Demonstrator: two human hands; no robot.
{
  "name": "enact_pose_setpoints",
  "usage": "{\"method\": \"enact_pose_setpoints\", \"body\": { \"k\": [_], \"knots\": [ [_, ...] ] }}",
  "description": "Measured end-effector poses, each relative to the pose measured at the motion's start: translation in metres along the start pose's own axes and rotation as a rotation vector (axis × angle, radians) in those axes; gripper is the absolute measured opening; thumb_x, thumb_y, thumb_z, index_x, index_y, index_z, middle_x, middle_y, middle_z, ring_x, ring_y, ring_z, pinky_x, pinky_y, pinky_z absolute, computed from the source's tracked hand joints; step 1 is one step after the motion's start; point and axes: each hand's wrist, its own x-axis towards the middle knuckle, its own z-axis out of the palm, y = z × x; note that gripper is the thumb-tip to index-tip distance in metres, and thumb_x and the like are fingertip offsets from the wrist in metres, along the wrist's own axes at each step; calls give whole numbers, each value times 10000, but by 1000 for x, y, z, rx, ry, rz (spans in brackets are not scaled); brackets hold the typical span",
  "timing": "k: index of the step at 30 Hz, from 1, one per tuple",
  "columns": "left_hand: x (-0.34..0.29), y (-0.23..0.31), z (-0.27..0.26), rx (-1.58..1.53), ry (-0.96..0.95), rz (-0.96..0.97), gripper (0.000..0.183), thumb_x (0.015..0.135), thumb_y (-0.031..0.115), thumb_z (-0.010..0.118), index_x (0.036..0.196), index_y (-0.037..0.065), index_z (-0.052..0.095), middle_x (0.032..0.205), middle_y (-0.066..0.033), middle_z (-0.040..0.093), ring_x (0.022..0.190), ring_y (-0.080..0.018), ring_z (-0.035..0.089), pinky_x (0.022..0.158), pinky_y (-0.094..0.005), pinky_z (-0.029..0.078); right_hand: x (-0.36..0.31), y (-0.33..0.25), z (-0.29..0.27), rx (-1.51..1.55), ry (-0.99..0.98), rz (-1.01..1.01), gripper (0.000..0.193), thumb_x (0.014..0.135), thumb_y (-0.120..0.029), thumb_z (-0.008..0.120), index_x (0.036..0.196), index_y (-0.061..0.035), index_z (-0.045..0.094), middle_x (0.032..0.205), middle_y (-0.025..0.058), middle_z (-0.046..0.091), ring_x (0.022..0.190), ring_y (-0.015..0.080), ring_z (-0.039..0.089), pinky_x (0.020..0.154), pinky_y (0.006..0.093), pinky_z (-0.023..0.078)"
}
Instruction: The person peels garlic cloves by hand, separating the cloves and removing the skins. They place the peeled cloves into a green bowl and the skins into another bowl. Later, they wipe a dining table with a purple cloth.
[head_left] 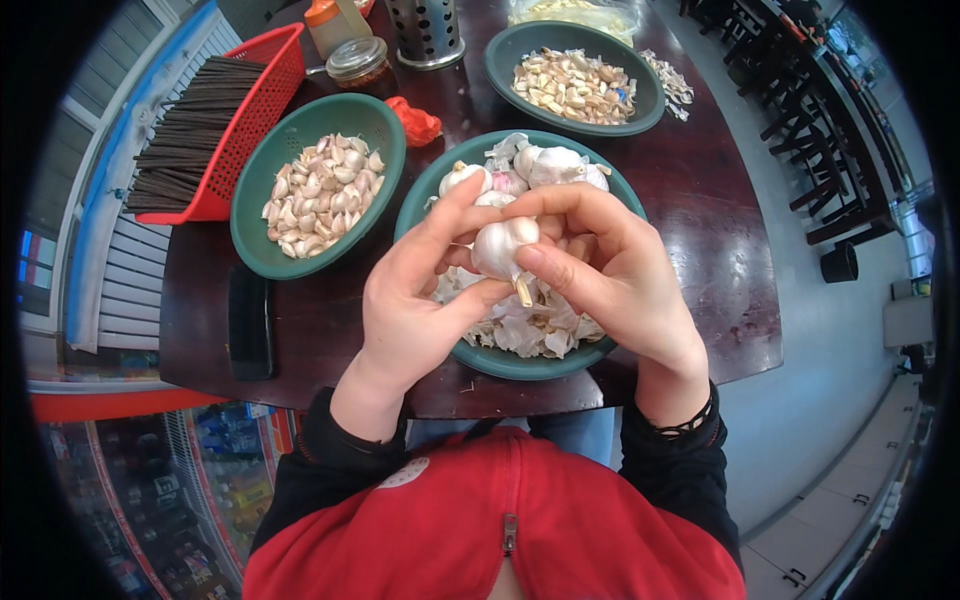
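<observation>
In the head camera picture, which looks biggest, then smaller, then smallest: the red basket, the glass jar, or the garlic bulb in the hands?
1. Red basket.
2 and 3. Garlic bulb and glass jar look alike; the bulb is nearer the camera, so I won't rank them.

Dark table (pixel 700 220) bears three green bowls (pixel 262 255), red basket (pixel 262 95).

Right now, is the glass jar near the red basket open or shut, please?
Shut: the glass jar wears a clear lid, beside the red basket.

You have three green bowls (pixel 262 255) on the table — one red basket (pixel 262 95) beside them. One glass jar (pixel 360 62), one perforated metal holder (pixel 427 32) — and one dark phone (pixel 250 322).
</observation>
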Motion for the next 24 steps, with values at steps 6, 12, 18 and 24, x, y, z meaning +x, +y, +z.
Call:
{"method": "enact_pose_setpoints", "body": {
  "k": [6,12,18,24],
  "knots": [
    [1,2,-6,-533,-6,-209,486,809,2,699,1255,-53,513,1128,-117,618,961,-145,614,768,-255,532,-4,-5,-1,-139,36,-40,266,830,-22,674,1083,8,596,883,10,631,630,3,495,522,151,372],
    [-2,-2,-9,-517,40,-240,438,818,103,721,1192,-54,555,1039,-87,639,912,-119,618,729,-228,527,3,3,5,-616,115,-650,265,715,-5,752,958,4,646,741,84,626,564,145,560,484,242,410],
    [-1,-7,-7,-281,87,-53,423,790,111,749,1129,-73,576,1083,-91,575,944,-131,606,780,-244,525,0,6,3,-751,96,-704,246,692,1,745,919,7,652,710,99,621,593,211,617,498,298,474],
    [-4,-6,-7,-349,89,-130,400,783,100,755,1099,-77,585,1042,-73,562,949,-135,598,847,-251,493,-5,5,9,-876,108,-670,232,710,-31,731,918,-12,629,718,99,606,582,227,607,495,298,478]
  ]
}}
